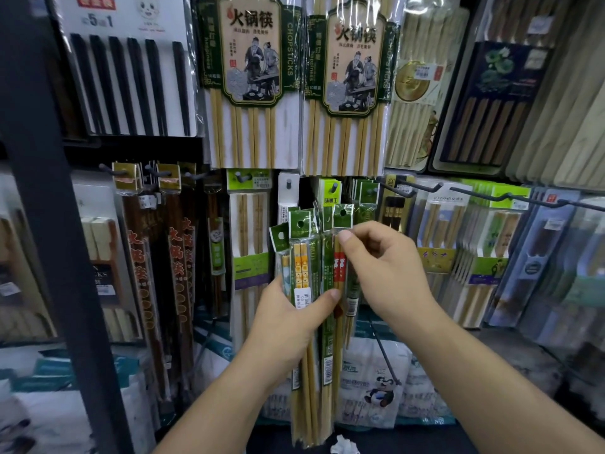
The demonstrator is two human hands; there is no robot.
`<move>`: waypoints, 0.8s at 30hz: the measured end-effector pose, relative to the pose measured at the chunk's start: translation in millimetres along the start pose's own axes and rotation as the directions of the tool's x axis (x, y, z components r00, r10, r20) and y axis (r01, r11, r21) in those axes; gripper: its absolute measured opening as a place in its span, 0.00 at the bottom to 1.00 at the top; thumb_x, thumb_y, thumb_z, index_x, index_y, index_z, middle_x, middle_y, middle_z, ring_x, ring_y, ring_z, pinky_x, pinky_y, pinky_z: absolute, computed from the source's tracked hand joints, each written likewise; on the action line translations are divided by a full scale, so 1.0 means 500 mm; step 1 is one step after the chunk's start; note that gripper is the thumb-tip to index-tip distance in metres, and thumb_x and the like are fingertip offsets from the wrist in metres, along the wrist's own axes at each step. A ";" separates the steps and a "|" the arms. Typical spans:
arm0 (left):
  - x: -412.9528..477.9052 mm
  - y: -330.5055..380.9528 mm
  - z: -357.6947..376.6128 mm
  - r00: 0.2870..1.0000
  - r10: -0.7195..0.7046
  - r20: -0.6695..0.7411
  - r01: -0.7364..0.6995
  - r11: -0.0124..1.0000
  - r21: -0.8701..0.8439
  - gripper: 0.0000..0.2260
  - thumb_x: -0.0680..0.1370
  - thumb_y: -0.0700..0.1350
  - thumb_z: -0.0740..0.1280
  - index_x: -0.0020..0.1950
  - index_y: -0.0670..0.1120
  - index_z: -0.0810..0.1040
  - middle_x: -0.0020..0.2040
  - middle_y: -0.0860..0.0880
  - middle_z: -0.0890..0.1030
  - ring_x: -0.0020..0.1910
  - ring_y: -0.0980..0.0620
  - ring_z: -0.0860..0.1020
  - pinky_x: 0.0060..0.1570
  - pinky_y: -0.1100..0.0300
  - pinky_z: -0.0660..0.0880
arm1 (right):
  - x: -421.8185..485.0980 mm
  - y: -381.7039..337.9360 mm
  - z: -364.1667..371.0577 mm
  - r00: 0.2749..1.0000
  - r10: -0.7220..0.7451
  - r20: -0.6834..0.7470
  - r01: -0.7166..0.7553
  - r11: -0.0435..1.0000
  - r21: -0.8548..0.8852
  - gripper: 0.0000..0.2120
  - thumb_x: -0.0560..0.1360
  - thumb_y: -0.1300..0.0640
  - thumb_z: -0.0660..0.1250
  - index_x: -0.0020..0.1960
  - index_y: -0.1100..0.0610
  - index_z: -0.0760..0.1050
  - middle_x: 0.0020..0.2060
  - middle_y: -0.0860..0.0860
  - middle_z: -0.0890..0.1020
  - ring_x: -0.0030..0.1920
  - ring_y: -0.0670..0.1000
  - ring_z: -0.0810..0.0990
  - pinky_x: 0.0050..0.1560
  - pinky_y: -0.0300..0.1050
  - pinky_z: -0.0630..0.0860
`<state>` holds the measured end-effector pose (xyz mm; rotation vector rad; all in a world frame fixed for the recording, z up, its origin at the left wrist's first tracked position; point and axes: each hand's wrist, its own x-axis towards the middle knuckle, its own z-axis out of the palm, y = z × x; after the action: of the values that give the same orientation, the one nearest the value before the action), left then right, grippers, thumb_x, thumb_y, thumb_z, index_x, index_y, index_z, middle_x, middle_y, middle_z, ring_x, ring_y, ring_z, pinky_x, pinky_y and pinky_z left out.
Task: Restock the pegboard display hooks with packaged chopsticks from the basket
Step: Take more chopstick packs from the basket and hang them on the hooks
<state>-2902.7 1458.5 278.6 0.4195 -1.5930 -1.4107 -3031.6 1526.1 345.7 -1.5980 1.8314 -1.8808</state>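
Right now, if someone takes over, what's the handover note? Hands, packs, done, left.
Left hand: grips a bundle of chopstick packs by the middle, upright.
Right hand: pinches the top of the red-printed pack in that bundle.
Hooks behind already carry packs; basket not in view.
Done: none of the held packs hung.
Left: hang each held pack by its header hole.

A dark upright post (pixel 49 224) stands at the near left. Low in the middle lie tissue packs (pixel 358 383) printed with a panda, a crumpled white scrap (pixel 343 446) just nearer.
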 end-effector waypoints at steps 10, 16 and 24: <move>0.004 -0.014 -0.005 0.998 -0.058 -0.035 0.057 0.998 -0.028 0.08 0.72 0.48 0.76 0.48 0.59 0.83 0.46 0.48 0.88 0.46 0.47 0.87 0.50 0.44 0.84 | 0.060 -0.013 -0.033 0.978 0.130 -0.162 -0.100 0.978 0.183 0.17 0.83 0.51 0.64 0.38 0.55 0.78 0.29 0.49 0.71 0.29 0.46 0.69 0.31 0.39 0.69; 0.002 -0.018 -0.007 0.998 -0.058 -0.028 0.057 0.998 -0.004 0.11 0.67 0.58 0.77 0.48 0.63 0.81 0.47 0.51 0.88 0.48 0.50 0.87 0.53 0.44 0.83 | 0.073 0.004 -0.033 0.967 0.161 -0.197 -0.125 0.975 0.183 0.20 0.82 0.50 0.64 0.41 0.66 0.72 0.29 0.52 0.66 0.31 0.49 0.66 0.40 0.44 0.71; 0.002 -0.014 -0.009 0.998 -0.061 -0.028 0.061 0.998 -0.004 0.08 0.72 0.51 0.76 0.50 0.58 0.82 0.47 0.49 0.88 0.47 0.49 0.87 0.55 0.42 0.82 | 0.077 0.013 -0.032 0.969 0.150 -0.198 -0.117 0.979 0.167 0.21 0.82 0.51 0.65 0.43 0.70 0.71 0.31 0.55 0.66 0.33 0.53 0.65 0.40 0.46 0.70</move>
<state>-2901.8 1453.2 272.1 0.4880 -1.5668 -1.4465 -3063.8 1509.8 367.8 -1.2374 1.7648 -2.1387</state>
